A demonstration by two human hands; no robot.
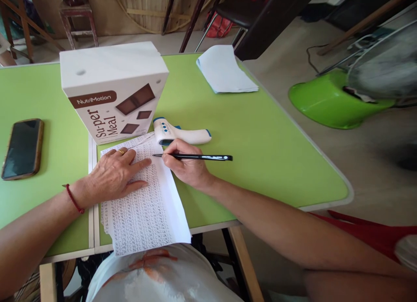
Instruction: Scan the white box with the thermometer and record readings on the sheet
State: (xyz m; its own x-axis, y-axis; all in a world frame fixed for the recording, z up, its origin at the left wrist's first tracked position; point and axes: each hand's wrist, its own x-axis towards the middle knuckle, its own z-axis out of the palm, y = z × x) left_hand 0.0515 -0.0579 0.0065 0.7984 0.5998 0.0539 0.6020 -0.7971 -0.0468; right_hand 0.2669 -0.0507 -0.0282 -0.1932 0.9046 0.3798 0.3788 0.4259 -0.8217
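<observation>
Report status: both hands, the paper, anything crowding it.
Left hand resting on handwritten paper. Right hand holding black pen, tip at the paper. Infrared thermometer and NutriMotion box crowd the paper's far edge.

A green table (276, 163) with pale edging stands on a greyish floor (276, 63). Beyond its far edge are a reddish-brown stool (74, 10), a slatted wooden panel (143, 2) and a dark seat (234, 11) on metal legs. A bright green tub (319, 97) sits on the floor to the right. The light is soft.
</observation>
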